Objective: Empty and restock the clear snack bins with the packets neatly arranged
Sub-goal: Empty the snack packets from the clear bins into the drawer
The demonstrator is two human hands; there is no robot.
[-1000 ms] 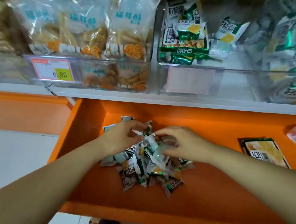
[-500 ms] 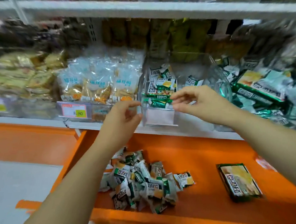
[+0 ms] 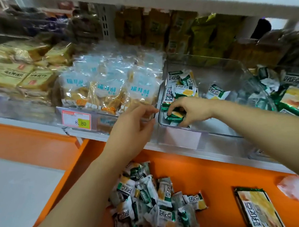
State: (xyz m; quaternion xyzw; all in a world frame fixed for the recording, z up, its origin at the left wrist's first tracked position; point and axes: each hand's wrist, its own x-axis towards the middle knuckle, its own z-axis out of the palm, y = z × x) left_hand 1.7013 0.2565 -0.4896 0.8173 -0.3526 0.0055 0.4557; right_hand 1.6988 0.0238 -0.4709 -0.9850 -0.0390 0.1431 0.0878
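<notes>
Restocking the bin point(image 3: 217, 126)
Grips packets point(image 3: 174, 115) with right hand point(image 3: 189, 110) in bin's front-left corner; keeps left hand point(image 3: 132, 127) at bin's wall, hold impossible to tell. Probably light, crinkly, slippery: best pinched by sealed ends. Heap point(image 3: 151, 200) on shelf point(image 3: 211, 172) below

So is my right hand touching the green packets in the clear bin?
Touching. The head view shows the right hand gripping green packets inside the clear bin.

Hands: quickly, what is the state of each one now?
Left hand: open, fingers touching the clear bin at its corner.
Right hand: closed on green packets inside the bin.
</notes>
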